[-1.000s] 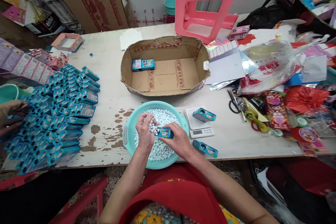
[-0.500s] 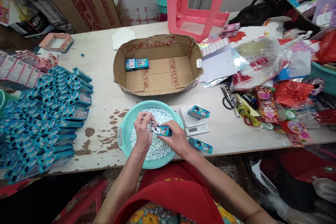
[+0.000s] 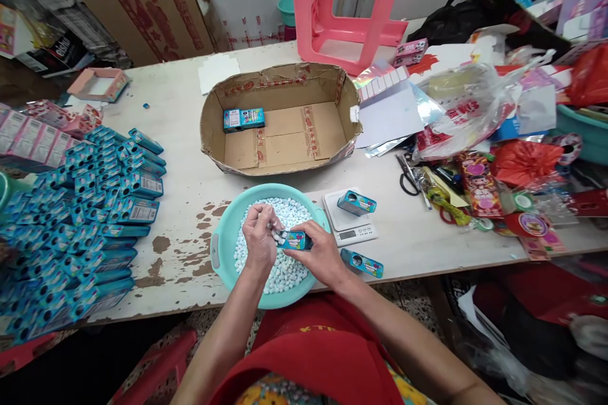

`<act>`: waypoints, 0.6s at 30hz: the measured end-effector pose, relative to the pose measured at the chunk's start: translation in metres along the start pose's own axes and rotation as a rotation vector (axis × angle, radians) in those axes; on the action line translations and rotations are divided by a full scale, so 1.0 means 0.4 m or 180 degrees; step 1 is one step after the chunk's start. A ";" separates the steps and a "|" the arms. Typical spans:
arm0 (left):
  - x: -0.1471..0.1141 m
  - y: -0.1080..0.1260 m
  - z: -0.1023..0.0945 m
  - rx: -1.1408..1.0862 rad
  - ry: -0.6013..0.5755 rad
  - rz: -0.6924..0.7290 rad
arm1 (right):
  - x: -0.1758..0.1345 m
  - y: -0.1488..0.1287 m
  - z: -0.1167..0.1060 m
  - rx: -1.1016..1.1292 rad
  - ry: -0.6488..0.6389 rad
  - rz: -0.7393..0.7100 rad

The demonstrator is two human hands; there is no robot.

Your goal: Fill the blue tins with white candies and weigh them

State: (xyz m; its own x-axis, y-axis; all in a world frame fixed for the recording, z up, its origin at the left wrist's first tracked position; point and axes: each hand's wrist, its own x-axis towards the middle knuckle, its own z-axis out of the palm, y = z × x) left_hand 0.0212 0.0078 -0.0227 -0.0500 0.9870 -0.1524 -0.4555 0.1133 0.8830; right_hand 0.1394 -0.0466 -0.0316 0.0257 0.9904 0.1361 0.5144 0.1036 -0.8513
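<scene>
Over a turquoise basin (image 3: 223, 277) of small white candies (image 3: 287, 275), my right hand (image 3: 323, 253) grips a small blue candy box (image 3: 293, 240), its end facing left. My left hand (image 3: 260, 233) is closed, its fingertips pinching several candies against that end of the box. Just right of the basin, a white kitchen scale (image 3: 350, 225) carries another blue candy box (image 3: 357, 202). A third blue box (image 3: 361, 262) lies in front of the scale, near the table edge, its round hole showing.
Behind the basin stands a low cardboard box (image 3: 285, 161) with blue boxes (image 3: 244, 119) inside. Many blue boxes (image 3: 102, 221) are stacked at the left. Scissors (image 3: 408, 174), plastic bags (image 3: 468, 107) and packaging clutter the right. A pink stool (image 3: 304, 19) rests on the table's back.
The box in my right hand has turned slightly, showing more of its printed side. Both hands stay over the basin; the whole view has shifted a little.
</scene>
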 end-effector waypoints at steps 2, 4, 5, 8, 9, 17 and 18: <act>-0.003 -0.004 0.004 -0.0069 -0.0095 -0.0055 | 0.000 0.005 0.001 0.0053 0.0008 0.0019; -0.007 -0.006 0.009 -0.0117 -0.0192 -0.0143 | 0.002 0.013 0.003 0.0119 0.0059 0.0067; -0.009 -0.004 0.012 -0.0147 -0.0238 -0.0180 | 0.004 0.016 0.004 0.0153 0.0083 0.0090; -0.008 0.017 0.012 -0.0260 -0.0385 -0.0149 | 0.008 0.021 -0.004 0.0260 0.0103 0.0116; -0.001 0.026 0.005 -0.0298 -0.0365 -0.0053 | 0.008 0.021 -0.010 0.0312 0.0108 0.0117; 0.095 -0.090 -0.133 0.2885 -0.0621 -0.0038 | 0.017 0.020 -0.070 0.0559 0.0268 0.0008; 0.093 -0.125 -0.135 0.3241 -0.0770 0.0100 | 0.018 0.019 -0.072 0.0559 0.0274 0.0004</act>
State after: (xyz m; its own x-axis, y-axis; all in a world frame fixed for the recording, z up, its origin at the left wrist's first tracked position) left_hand -0.0059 0.0327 -0.0965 0.1814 0.9749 -0.1292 0.5122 0.0185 0.8587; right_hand 0.1682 -0.0412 -0.0227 0.1034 0.9798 0.1714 0.3570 0.1243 -0.9258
